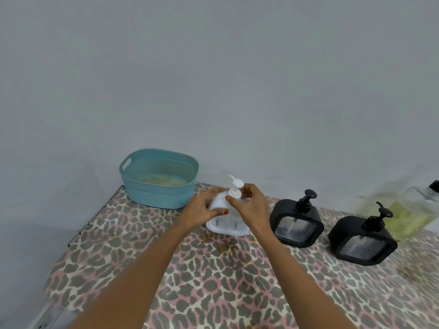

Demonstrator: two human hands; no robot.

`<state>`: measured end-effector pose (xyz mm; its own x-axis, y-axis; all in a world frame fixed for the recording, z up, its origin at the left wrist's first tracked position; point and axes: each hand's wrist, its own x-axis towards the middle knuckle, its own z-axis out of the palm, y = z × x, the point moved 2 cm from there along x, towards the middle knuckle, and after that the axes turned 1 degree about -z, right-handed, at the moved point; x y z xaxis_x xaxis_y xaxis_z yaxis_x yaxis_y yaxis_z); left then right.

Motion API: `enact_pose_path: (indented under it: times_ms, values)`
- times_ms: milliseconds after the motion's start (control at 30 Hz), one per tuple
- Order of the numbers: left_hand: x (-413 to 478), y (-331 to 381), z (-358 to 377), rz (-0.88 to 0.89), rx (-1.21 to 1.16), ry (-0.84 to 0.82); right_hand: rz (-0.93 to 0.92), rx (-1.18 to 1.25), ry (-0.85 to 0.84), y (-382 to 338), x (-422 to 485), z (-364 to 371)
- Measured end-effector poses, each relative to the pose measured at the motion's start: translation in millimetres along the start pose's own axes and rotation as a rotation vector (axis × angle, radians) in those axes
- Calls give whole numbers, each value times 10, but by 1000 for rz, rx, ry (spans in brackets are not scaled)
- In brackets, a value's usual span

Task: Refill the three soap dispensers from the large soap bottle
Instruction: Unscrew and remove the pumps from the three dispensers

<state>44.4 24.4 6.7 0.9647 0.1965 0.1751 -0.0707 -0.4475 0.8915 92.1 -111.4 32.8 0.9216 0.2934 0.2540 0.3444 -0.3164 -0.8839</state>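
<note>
— What are the hands doing?

— The left hand (202,210) curls round the smooth shoulder of the white dispenser (226,225), thumb across the front. The right hand (253,207) pinches the collar of its white pump (235,187) with its fingertips.

— What does the dispenser look like?

— It is squarish with rounded corners: a glossy white plastic frame round a clear, dimpled panel. It stands roughly upright on the tablecloth (213,281), which has a leopard print in pink and grey. The long axis is vertical and the slim spout points up and away to the left.

— And around it?

— Just behind on the left is a teal plastic basket (159,186) with woven-look perforated walls. To the right stand the first black dispenser (297,224) and the second black dispenser (363,241), the same shape, matte, both upright. Beyond them, blurred, is the large soap bottle (403,217), clear, holding yellowish liquid.
</note>
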Motion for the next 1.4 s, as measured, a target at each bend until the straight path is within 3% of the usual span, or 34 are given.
enact_pose_path:
  times_ms: [200, 1133, 1267, 1400]
  values:
    - [8, -13, 5, -18, -5, -2, -19, -4, -37, -19, -37, 14]
    - [-11, 106, -96, -86, 80, -170, -126, 68, 188, -690, 95, -485]
    - [-21, 114, -109, -100, 108, -187, -103, 96, 197, -813, 35, -585]
    - [-15, 112, -115, -100, 133, -183, -5, 122, 104, -770, -112, -605]
